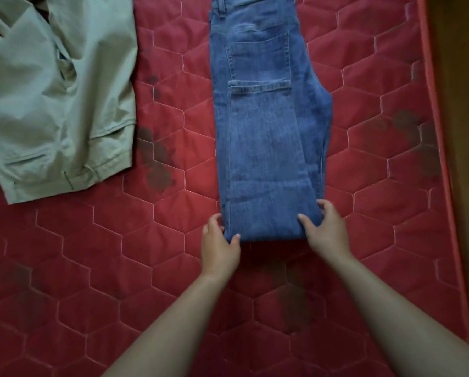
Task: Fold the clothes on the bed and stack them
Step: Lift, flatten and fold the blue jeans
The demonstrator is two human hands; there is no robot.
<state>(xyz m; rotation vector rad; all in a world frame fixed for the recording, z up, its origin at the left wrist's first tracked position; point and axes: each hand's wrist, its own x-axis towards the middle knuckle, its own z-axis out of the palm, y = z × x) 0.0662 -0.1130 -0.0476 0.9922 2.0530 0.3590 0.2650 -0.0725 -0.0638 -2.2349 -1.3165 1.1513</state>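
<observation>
A pair of blue jeans lies folded lengthwise on the red quilted mattress, back pocket up, waistband at the far end. My left hand grips the near left corner of the folded jeans, thumb on top. At the near right corner my right hand holds the same edge, thumb on the denim and fingers curled round the side. A pale green garment lies loosely spread at the far left.
The mattress's right edge runs along a brown floor. Dark stains mark the quilted cover in several places. Bare mattress stretches between the two garments and in front of the jeans.
</observation>
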